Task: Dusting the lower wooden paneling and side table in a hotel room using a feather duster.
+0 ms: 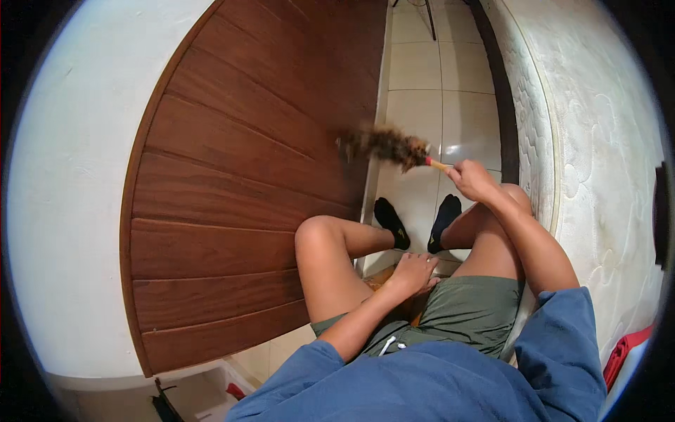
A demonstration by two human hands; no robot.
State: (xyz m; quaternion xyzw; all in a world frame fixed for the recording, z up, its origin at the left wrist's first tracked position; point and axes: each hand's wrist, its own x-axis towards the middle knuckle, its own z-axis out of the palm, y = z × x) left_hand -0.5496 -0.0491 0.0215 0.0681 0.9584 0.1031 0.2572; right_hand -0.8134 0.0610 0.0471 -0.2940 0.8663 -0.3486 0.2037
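Note:
My right hand (pixel 469 179) is closed around the wooden handle (pixel 437 165) of a brown feather duster (pixel 390 146). The duster points left, and its blurred tip overlaps the lower part of the reddish-brown wood-plank wall panelling (pixel 227 174); whether it touches the wood I cannot tell. Between my thighs, my left hand (pixel 414 274) rests with its fingers slightly apart, holding nothing visible, above an orange-brown seat of which only small parts show.
A pale quilted mattress (pixel 596 174) on a dark base (pixel 501 95) runs along the right. Light floor tiles (pixel 414 111) lie between it and the panelling. Thin black legs (pixel 431 21) stand at the far end. Red fabric (pixel 625 353) is at the lower right.

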